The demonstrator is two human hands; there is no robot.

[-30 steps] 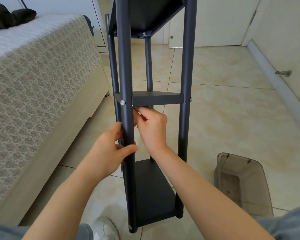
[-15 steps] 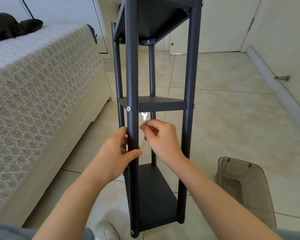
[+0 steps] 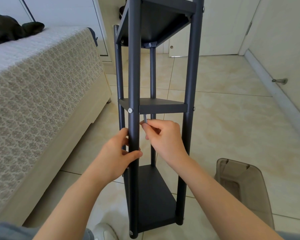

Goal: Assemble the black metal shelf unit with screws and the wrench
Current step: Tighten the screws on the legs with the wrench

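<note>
Black metal shelf unit (image 3: 156, 23) stands upright on the tiled floor (image 3: 232, 118) at the centre of the head view, with three shelves already fixed between its four posts. The left hand (image 3: 114, 158) is wrapped round the near post (image 3: 133, 75) below the middle shelf (image 3: 163, 108), steadying the frame. The right hand (image 3: 164, 135), just right of that post, pinches a small silver wrench (image 3: 145, 118) that points up at the shelf's underside, close behind the silver screw (image 3: 130, 110) on the post's face. What the tip meets is hidden. The step looks like tightening this joint, which would go best with the tool seated squarely and turned in short swings while the left hand stops the post twisting. Room is tight inside the frame, between the near post and the far post (image 3: 152, 75). A bed (image 3: 42, 84) lies close on the left, a translucent bin (image 3: 241, 187) sits near right, and open tiles stretch away on the far right.
</note>
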